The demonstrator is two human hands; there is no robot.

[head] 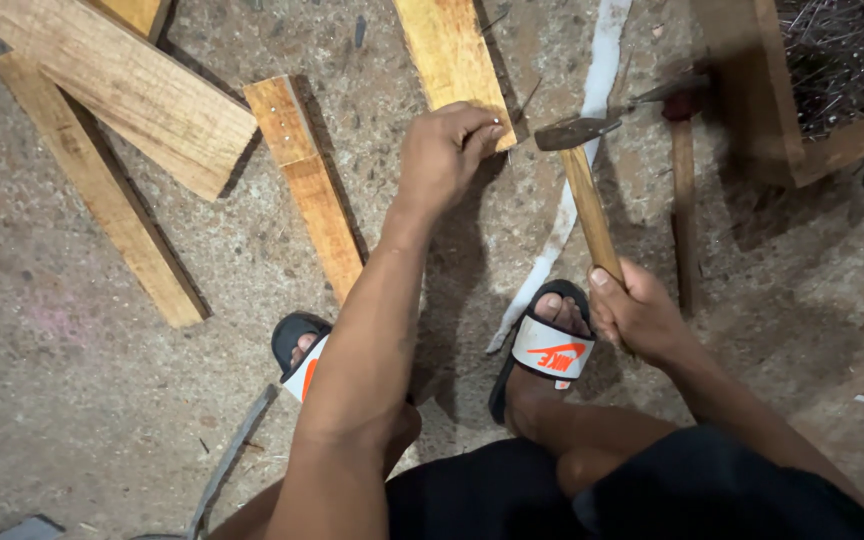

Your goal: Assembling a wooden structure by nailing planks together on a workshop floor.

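At the far left, two pale rough-sawn planks (117,85) lie crossed on the gritty concrete floor (62,380), one long and narrow under a wider one. Just right of them a short orange-toned wood strip (312,190) with small nail heads near its top end runs down toward a black slide sandal (297,350). A flat grey strip (232,450) lies on the floor near the bottom left. The left hand (442,155) reaches forward, its fingers (482,125) pinched closed on what looks like a small nail, at the lower end of a yellowish board (452,60). A white ribbon-like strip (572,200) curves down the floor between the hands. The right hand (642,315) grips the wooden handle of a hammer (582,170), whose dark metal head hangs just right of the board's end. A second hammer (682,180) lies beside it, and a wooden box (762,110) heaped with nails stands at the far right.
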